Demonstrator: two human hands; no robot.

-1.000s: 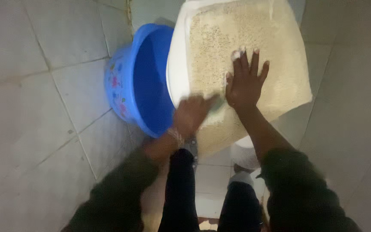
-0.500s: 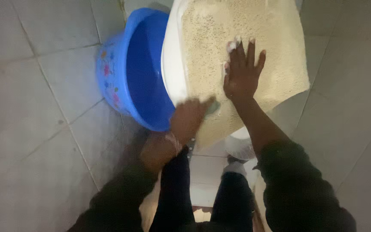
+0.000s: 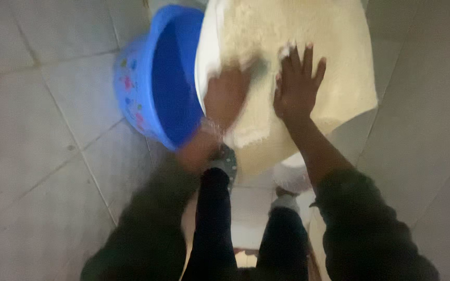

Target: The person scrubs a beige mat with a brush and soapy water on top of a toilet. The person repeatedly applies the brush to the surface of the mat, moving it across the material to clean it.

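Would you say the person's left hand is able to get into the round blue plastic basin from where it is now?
Probably yes: the left hand lies blurred on the cream shaggy mat, right beside the open blue plastic basin, with nothing between them.

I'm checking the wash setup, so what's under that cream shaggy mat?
The cream shaggy mat lies on a white rounded basin, whose left rim shows beside the blue plastic tub. Both hands press on the mat; whatever is inside the basin is hidden.

The right hand (image 3: pixel 298 86) lies flat, palm down, fingers spread and pointing away, arm extended in a dark sleeve. The left hand (image 3: pixel 227 96) is blurred, fingers curled, wrist bent.
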